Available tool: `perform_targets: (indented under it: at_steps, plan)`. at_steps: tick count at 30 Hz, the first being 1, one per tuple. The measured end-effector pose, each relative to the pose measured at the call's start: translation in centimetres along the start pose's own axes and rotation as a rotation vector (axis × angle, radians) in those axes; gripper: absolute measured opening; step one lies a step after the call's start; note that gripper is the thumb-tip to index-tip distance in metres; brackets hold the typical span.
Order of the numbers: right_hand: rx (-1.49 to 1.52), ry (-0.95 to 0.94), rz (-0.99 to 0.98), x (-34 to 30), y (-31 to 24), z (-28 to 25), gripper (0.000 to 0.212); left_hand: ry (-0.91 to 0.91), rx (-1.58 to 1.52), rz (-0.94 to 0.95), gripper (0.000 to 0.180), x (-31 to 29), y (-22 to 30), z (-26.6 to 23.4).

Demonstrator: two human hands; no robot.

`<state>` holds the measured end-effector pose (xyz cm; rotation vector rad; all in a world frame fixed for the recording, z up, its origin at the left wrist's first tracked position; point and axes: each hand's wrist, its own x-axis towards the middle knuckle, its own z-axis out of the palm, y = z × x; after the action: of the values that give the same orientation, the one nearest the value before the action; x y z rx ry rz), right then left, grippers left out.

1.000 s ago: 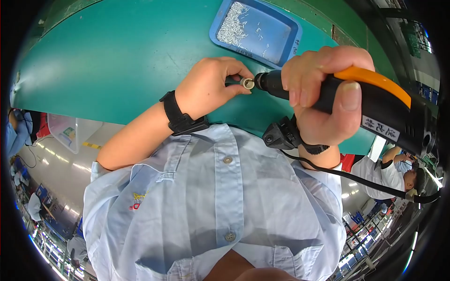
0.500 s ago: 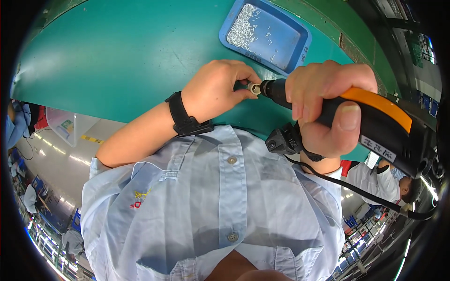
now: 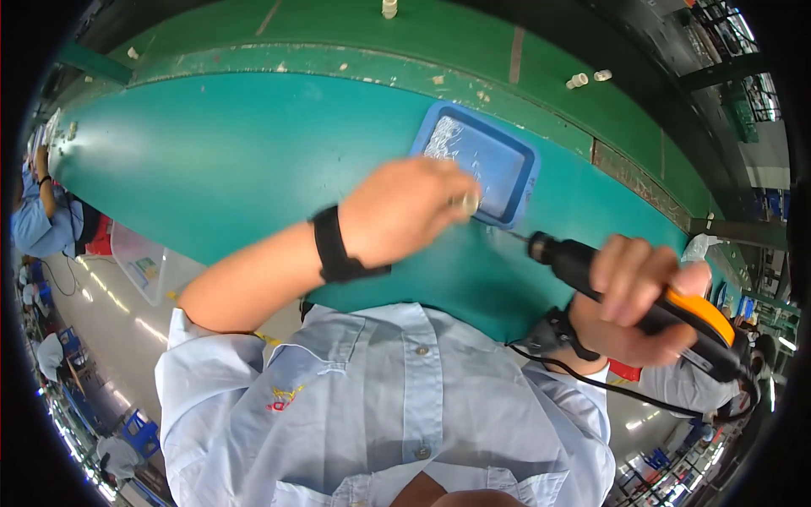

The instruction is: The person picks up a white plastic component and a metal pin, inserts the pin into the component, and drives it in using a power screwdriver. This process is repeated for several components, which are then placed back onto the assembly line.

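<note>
Teal desk (image 3: 253,144), seen from above; wearer in a pale blue shirt (image 3: 380,397) at its near edge. Left hand (image 3: 405,207) blurred, over the desk between near and far edges; fingers and thumb pinch a small pale cylindrical fitting (image 3: 467,204), its open end showing. Fine detail of the fitting lost to blur.

Right hand (image 3: 629,291) wrapped round a black-and-orange power screwdriver (image 3: 570,260), toward the desk's right end. Thin bit (image 3: 517,236) points at the fitting but stands apart from it, nothing on the tip that can be made out.

Blue tray (image 3: 522,182) on the desk, right of middle, close to the far edge. Slim silver pieces (image 3: 445,135) heaped at its left end, a few strewn over its floor; screws or pins, too small to tell. Left hand overlaps the tray's near left corner in this view.

Beyond the far edge, a green strip (image 3: 456,38) with three pale cylindrical fittings: one alone (image 3: 389,8), two close together farther right (image 3: 577,81).

Black band (image 3: 329,245) on left wrist; black device (image 3: 549,335) with cable (image 3: 625,393) at right wrist. Co-worker (image 3: 46,224) at the desk's left end.
</note>
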<state>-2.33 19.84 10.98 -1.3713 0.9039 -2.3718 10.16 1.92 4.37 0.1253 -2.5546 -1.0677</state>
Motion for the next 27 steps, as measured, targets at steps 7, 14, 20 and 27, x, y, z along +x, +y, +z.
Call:
perform_targets:
  at_steps: [7,14,20,27]
  plan:
    - [-0.232,0.133,0.075,0.5,-3.1,-0.9,0.042,-0.252,0.413,-0.243,0.029,15.5,-7.2,-3.0]
    - [-0.448,0.195,0.117,0.3,-4.1,-0.5,0.034,-0.145,0.193,0.061,0.043,24.5,-9.1,3.1]
    - [-0.499,0.172,0.088,1.2,-3.7,0.2,0.035,-0.187,0.064,-0.017,0.026,26.6,-9.6,5.6]
    - [-0.301,0.170,0.130,2.7,-0.7,0.1,0.037,-0.174,-0.256,0.039,0.009,16.0,0.7,-6.1]
